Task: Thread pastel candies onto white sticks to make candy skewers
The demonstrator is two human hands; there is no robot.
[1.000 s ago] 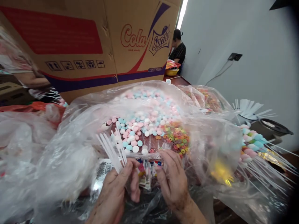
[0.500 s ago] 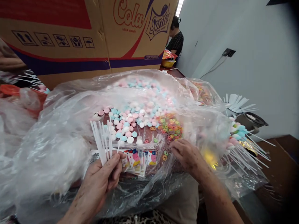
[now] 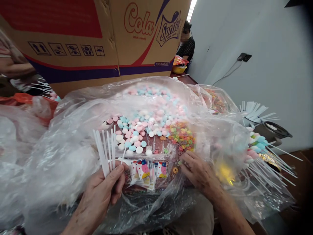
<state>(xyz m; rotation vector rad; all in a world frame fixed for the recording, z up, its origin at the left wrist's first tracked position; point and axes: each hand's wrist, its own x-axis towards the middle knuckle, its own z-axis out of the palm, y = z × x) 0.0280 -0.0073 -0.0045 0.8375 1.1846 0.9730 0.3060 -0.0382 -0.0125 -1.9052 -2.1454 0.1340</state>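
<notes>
Several white sticks fan upward from my left hand, which is closed around their lower ends. One stick leans apart from the rest, by my thumb. My right hand is curled at the near edge of a heap of small coloured candy rings. Its fingertips are pinched at a greenish ring, partly hidden by the fingers. A single orange ring lies just left of them. Beyond my left hand spread pink, blue and white round candies. Small printed packets lie between my hands.
Clear plastic sheeting covers much of the table. A large cardboard box stands behind. On the right are marshmallow sticks, a container of white sticks and a dark jug. Other people are at far left and back.
The view has shifted slightly. My right fingertips have drawn a little towards me, and the green ring beside the orange one no longer shows there. My left hand keeps its sticks.
</notes>
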